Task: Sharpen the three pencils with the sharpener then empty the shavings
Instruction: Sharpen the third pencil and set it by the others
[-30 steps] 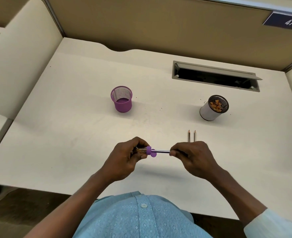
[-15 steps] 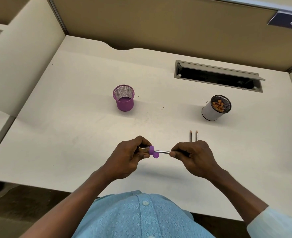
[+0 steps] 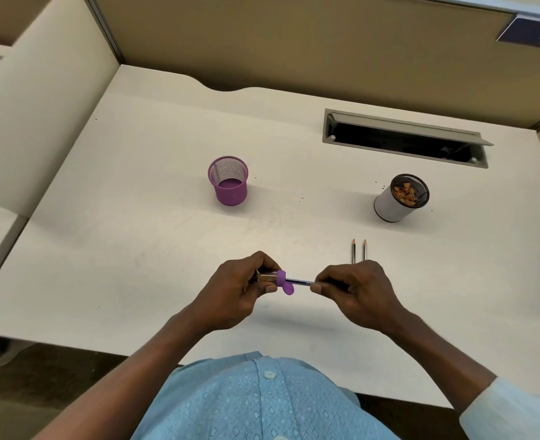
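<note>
My left hand (image 3: 233, 293) grips a small sharpener (image 3: 273, 278) with a clear body and a purple cap whose flap hangs down. A pencil (image 3: 297, 282) lies horizontally with its tip inside the sharpener, and my right hand (image 3: 357, 293) pinches its other end. Both hands hover just above the desk's front middle. Two more pencils (image 3: 359, 250) lie side by side on the desk behind my right hand, points facing away, lower ends hidden by the hand.
A purple mesh cup (image 3: 229, 181) stands at mid-left of the white desk (image 3: 119, 249). A white-sided cup with a dark rim (image 3: 400, 198) holds orange shavings at the right. A grey cable slot (image 3: 405, 138) opens at the back right. Partition walls surround the desk.
The hands, sharpener and pencil stay in nearly the same place; the cap's flap has swung slightly. The view has shifted a little.
</note>
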Demonstrator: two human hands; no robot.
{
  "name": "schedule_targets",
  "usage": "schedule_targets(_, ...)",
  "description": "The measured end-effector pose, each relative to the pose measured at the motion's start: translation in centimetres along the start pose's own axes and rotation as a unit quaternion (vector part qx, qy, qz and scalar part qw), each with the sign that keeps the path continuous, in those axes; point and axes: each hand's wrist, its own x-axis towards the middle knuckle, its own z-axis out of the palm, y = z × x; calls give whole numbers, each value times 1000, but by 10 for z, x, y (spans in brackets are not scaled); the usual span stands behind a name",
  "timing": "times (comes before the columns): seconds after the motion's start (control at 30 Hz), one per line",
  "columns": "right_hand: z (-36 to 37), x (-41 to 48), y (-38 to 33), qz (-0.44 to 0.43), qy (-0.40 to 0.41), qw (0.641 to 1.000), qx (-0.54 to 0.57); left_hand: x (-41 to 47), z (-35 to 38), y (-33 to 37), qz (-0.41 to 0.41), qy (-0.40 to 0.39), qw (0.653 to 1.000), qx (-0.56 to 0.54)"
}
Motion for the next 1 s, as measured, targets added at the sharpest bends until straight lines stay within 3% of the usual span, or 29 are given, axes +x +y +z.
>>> schedule_targets(0.07, -5, 6, 1, 103, -118, 979, 131, 0, 0, -1, 5, -10, 1000, 9)
schedule_targets(0.13, -8, 11, -1, 185, -186, 939, 222, 0, 1, -3, 9, -12, 1000, 13)
schedule_targets(0.4, -14, 13, -6, 302, -281, 831, 373, -1, -1, -1, 63, 8, 997, 44)
schedule_targets(0.47, -11, 11, -7, 285, -265, 844, 369, 1, -5, -3, 58, 2, 997, 51)
schedule_targets(0.53, -7, 10, -7, 234, -220, 891, 320, 3, -8, -4, 39, -13, 998, 46)
schedule_targets(0.6, -4, 9, -3, 148, -143, 954, 220, 3, -9, -6, 20, -24, 999, 32)
schedule_targets(0.67, 0, 7, 2, 23, -61, 992, 108, 3, -8, -6, 8, -24, 999, 22)
schedule_targets(0.73, 2, 5, 2, -76, 11, 997, 2, 3, -8, -7, -1, -20, 1000, 14)
schedule_targets(0.83, 7, 1, 2, -166, 82, 970, -158, 3, -6, -5, 2, -9, 1000, 9)
schedule_targets(0.9, 13, -2, -3, -134, 79, 974, -167, 3, -6, -4, 11, -2, 1000, 14)
schedule_targets(0.93, 15, -1, -7, -77, 49, 988, -127, 2, -6, -4, 20, -1, 1000, 22)
schedule_targets(1.0, 11, 7, -13, 99, -72, 990, 64, -1, -6, -4, 32, -8, 999, 42)
